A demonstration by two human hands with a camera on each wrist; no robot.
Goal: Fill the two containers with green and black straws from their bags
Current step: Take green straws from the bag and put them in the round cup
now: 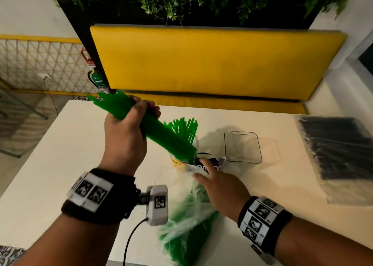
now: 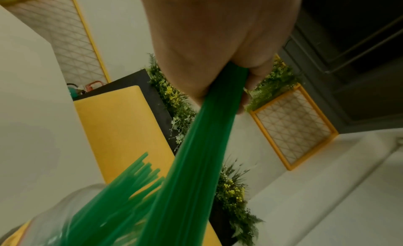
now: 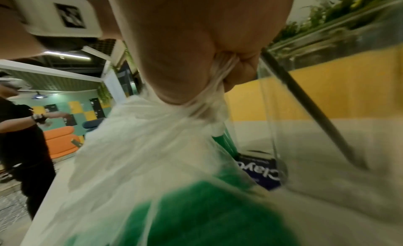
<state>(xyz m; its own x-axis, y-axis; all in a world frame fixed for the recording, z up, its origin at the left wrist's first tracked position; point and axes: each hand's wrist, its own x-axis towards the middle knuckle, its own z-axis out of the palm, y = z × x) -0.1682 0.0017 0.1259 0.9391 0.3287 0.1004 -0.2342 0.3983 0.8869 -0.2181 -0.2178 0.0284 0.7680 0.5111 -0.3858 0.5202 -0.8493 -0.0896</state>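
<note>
My left hand [image 1: 129, 120] grips a thick bundle of green straws [image 1: 159, 132], tilted with its lower end over a clear container [image 1: 194, 144] that holds several green straws [image 1: 186, 127]. In the left wrist view the bundle [image 2: 207, 146] runs down from my fist towards that container [image 2: 72, 203]. My right hand [image 1: 212, 174] pinches the mouth of the clear bag of green straws [image 1: 187, 225], which lies on the white table [image 1: 60, 154]. The right wrist view shows the bag's plastic [image 3: 152, 146] bunched in my fingers. A second clear container [image 1: 242, 147] stands empty to the right. The bag of black straws [image 1: 341, 150] lies at the far right.
A yellow bench [image 1: 212, 63] with plants above runs behind the table's far edge. A cable [image 1: 131, 237] hangs from my left wrist camera near the front edge. Another person [image 3: 24, 137] stands off to the side in the right wrist view.
</note>
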